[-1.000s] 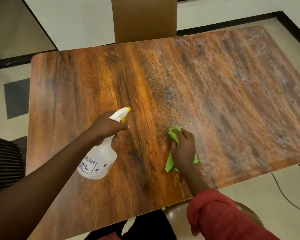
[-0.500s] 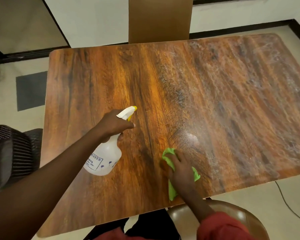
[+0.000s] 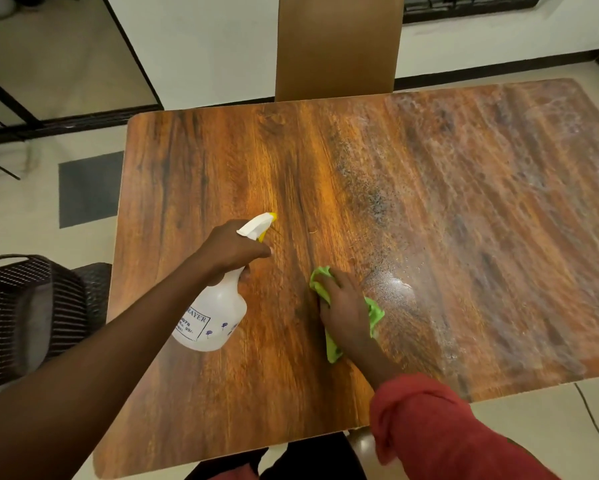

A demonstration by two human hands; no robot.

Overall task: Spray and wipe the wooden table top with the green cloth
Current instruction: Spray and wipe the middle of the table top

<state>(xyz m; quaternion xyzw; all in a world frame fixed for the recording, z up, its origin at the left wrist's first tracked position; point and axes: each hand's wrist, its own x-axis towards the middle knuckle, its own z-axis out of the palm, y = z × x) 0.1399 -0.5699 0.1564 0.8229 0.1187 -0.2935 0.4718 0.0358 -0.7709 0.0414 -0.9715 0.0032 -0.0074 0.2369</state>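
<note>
Pressing the bunched green cloth (image 3: 375,314) against the wooden table top (image 3: 204,161), the right hand (image 3: 343,306) curls its fingers over the wad. Cloth shows ahead of the fingertips and behind the heel of the palm, a hold that looks firm enough to bear down through a wiping stroke. The cloth lies near the front edge, about midway across, just beside a glistening wet patch (image 3: 393,289), probably so the stroke can carry through the sprayed liquid. The left hand (image 3: 234,249) grips the neck of the white spray bottle (image 3: 215,317), its forefinger reaching round at the trigger. The bottle is tilted, seemingly clear of the surface, with its yellow-tipped nozzle (image 3: 268,218) aimed over the drier left half, ready for a squirt there. The right half shows hazy streaks.
</note>
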